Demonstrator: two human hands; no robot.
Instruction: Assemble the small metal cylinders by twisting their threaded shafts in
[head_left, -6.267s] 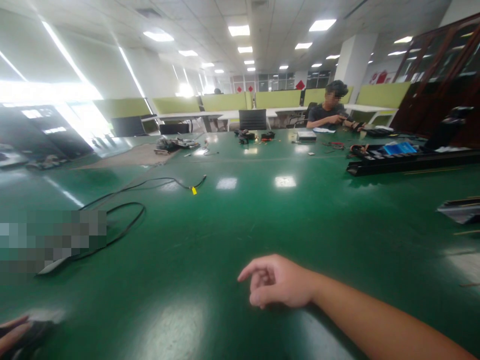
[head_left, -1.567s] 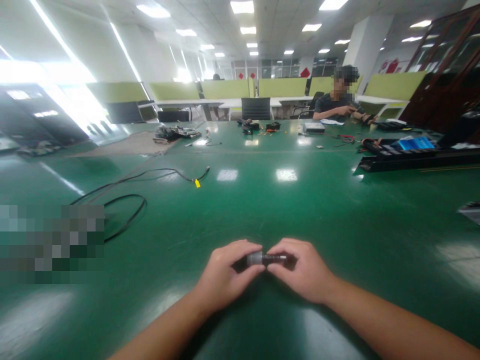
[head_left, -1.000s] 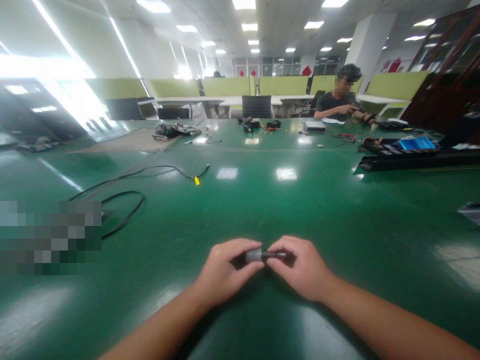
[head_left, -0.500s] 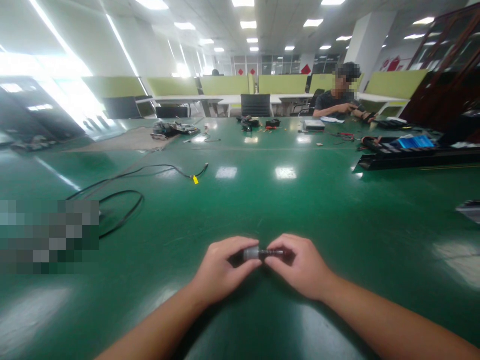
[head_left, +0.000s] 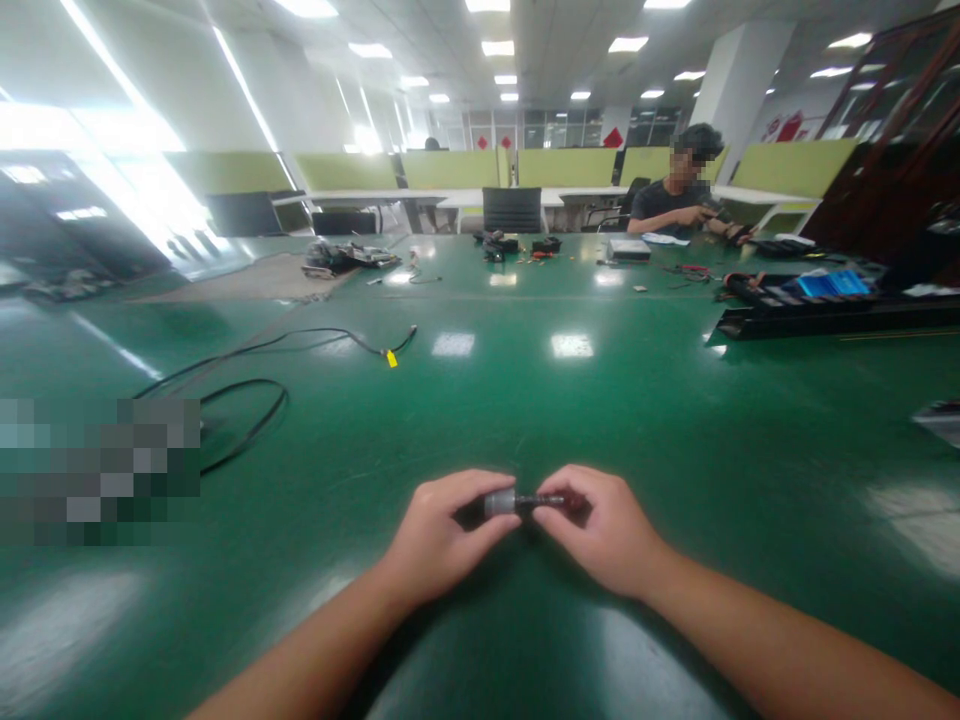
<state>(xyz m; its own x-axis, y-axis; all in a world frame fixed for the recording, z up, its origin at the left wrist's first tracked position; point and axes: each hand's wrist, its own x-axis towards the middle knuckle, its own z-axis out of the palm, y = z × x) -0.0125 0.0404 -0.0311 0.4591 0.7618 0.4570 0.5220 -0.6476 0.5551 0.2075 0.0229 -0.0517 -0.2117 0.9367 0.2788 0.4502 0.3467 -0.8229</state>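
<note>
**Your two hands hold one small device low over the green table**

In the head view, your left hand and right hand face each other near the front, with the forearms coming in from the lower corners. The left thumb and fingers grip in a narrow curve; the right thumb and fingertips are almost together around the thinner part.

Around you is the green table. To the left lies a looped black cable, and near its far end is a yellow tag. To the right there is a long black rail with a blue piece above it. A seated person is at the far side.

The small device is between your hands, lying about level: a grey cylinder at left and a thin dark shaft toward the right. Your fingers hide both its ends partly.
</note>
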